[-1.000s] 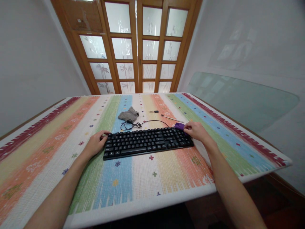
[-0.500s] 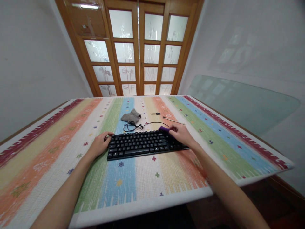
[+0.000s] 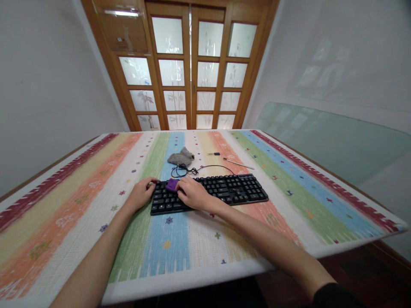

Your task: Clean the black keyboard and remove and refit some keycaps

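your right hand (image 3: 192, 193) is holding the purple cloth (image 3: 172, 185) in a narrow grip, the cloth sticking out left of your fingertips and lying on the left part of the keyboard (image 3: 236, 188), near the centre of the frame. the keyboard's long axis is running across the frame, its right end sitting slightly higher, so most of its keys are lying to the right of your grip. your left hand (image 3: 141, 194) is resting at the keyboard's left end, nearer that end than your right hand; you are curling its fingers at the upper left corner, but i cannot tell how firmly they are gripping.

counting things: you are using two hands, with one keyboard, one purple cloth and one cable (image 3: 193, 171). above them in the frame, one grey cloth (image 3: 180, 157), one thin stick (image 3: 239, 163) and one small black-ended thing (image 3: 215, 154) are lying on the striped tablecloth (image 3: 144, 248).
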{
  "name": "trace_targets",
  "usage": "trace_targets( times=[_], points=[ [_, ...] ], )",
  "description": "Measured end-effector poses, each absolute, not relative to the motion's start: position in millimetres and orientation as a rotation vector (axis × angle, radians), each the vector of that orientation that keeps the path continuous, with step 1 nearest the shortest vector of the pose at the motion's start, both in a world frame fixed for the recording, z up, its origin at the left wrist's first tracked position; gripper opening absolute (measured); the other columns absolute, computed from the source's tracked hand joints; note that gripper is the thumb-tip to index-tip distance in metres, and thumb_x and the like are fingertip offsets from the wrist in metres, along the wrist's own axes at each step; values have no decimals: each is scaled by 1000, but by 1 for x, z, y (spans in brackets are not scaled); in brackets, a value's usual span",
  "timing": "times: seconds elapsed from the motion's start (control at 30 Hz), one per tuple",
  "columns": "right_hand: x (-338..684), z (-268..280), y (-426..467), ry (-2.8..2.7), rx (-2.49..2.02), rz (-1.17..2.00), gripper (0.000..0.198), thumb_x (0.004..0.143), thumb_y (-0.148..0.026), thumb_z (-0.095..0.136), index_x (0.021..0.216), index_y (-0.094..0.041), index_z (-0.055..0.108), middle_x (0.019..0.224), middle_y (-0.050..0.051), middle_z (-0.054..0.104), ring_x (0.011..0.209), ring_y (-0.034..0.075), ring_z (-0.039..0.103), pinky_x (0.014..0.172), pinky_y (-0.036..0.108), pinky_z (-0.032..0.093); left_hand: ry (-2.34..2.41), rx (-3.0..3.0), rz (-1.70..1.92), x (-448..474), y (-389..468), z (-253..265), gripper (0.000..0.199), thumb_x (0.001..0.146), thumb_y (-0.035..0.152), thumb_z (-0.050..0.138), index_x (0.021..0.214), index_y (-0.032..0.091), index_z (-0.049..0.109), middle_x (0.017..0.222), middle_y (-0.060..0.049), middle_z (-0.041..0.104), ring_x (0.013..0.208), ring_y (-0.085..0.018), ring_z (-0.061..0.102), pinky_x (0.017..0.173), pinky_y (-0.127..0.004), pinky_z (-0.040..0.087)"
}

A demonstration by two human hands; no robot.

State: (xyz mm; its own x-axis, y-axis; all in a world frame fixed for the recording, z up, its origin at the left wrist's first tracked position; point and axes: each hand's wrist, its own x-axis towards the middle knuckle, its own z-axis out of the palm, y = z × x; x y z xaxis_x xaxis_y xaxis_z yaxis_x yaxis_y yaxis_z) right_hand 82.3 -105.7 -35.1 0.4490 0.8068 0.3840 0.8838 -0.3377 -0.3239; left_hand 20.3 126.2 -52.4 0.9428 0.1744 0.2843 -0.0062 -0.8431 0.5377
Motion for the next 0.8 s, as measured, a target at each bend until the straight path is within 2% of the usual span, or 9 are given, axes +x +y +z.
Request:
trace_targets(
  times=[0.17, 0.3, 0.4, 0.53, 0.8],
  points=[
    [73, -36, -70, -1487, -2192, -266, 11, 90, -14, 48, 94, -17, 58, 97, 8, 61, 93, 22, 51, 83, 32, 41, 93, 2522, 430, 21, 128, -55, 37, 73, 30, 41, 96, 17, 67, 98, -9, 72, 86, -24, 65, 86, -37, 51],
    [65, -37, -52, -1531, -2220, -303, 15, 94, -20, 47, 99, -15, 61, 101, 10, 62, 93, 23, 51, 86, 33, 42, 46, 2549, 452, 20, 130, -56, 37, 66, 25, 41, 93, 17, 66, 97, -9, 72, 93, -25, 64, 87, -36, 50],
    [62, -38, -47, -1604, -2258, -354, 17, 92, -21, 51, 98, -14, 65, 104, 13, 62, 95, 25, 51, 87, 36, 44, 51, 2559, 441, 20, 130, -56, 33, 68, 27, 42, 90, 18, 65, 94, -8, 72, 89, -24, 64, 83, -35, 51],
    [60, -34, -47, -1702, -2353, -332, 20, 91, -17, 50, 95, -13, 68, 107, 15, 60, 98, 27, 53, 78, 36, 49, 77, 2550, 437, 21, 129, -57, 36, 68, 25, 42, 93, 17, 66, 97, -9, 72, 87, -24, 64, 81, -35, 51],
    [61, -17, -56, -1686, -2468, -229, 26, 94, -18, 43, 103, -15, 67, 107, 13, 60, 98, 24, 58, 75, 34, 53, 87, 2506, 431, 21, 129, -57, 36, 72, 30, 42, 95, 16, 68, 97, -8, 73, 79, -23, 64, 80, -35, 51]
  ],
)
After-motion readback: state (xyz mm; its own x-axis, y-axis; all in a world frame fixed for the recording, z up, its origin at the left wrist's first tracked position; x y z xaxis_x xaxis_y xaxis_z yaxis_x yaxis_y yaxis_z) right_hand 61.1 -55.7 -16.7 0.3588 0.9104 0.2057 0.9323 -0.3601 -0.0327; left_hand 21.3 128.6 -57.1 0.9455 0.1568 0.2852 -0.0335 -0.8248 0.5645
